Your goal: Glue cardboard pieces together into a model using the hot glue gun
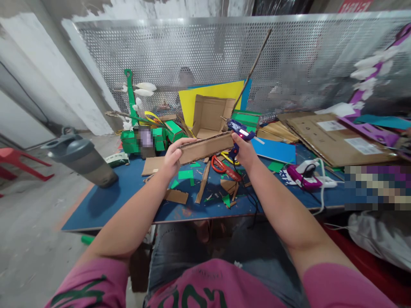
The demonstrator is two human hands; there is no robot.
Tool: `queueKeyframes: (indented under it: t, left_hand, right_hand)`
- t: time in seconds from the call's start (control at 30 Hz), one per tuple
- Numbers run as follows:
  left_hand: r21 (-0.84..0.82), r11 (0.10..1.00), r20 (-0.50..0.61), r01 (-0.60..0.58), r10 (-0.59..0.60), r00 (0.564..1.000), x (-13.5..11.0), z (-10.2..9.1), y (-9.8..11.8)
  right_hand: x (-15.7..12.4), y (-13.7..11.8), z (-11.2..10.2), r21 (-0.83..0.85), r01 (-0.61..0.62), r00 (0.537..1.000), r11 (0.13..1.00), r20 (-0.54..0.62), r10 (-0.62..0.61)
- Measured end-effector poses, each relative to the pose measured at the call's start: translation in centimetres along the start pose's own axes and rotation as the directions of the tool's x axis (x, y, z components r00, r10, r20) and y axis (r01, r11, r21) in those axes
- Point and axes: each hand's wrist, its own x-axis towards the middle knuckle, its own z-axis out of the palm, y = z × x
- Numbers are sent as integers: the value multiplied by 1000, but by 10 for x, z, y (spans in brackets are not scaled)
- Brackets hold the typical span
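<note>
Metal panel (192, 55), perforated, stands behind the table (122, 192), probably as a backstop so the leaning sheets stay up. The table top is blue and crowded. Flat cardboard sheets (337, 137) lie stacked on its right side, well apart from your working spot. A grey shaker bottle (80, 160) stands on the floor just off the left corner, likely to keep it clear of scraps. An open cardboard box (212, 115) leans against a yellow sheet (208, 96) at the back.

You hold the cardboard strip (205, 147) in the air above the table's middle, roughly level and tilted slightly up to the right. Lifted like that, its edge faces you. Your left hand (171, 158) is clamped on its left end, thumb on the near face and fingers wrapped behind. Your right hand (244, 152) is closed around the grip of the blue glue gun (239, 130), whose nozzle end is at the strip's right end. I cannot tell whether it touches.

Red scissors (221, 166) lie just below, within reach. Green scraps (186, 174) are scattered beneath the strip.
</note>
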Motion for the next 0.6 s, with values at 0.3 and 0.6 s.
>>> queueKeyframes:
  t: [0.3, 0.6]
  left_hand:
    - [-118, 993, 7, -16, 17, 1000, 6, -6, -12]
    - [-33, 995, 79, -92, 95, 992, 13, -29, -32]
  right_hand:
    - [7, 1, -7, 75, 31, 998, 997, 61, -36]
    - [4, -4, -12, 148, 29, 977, 989, 207, -59]
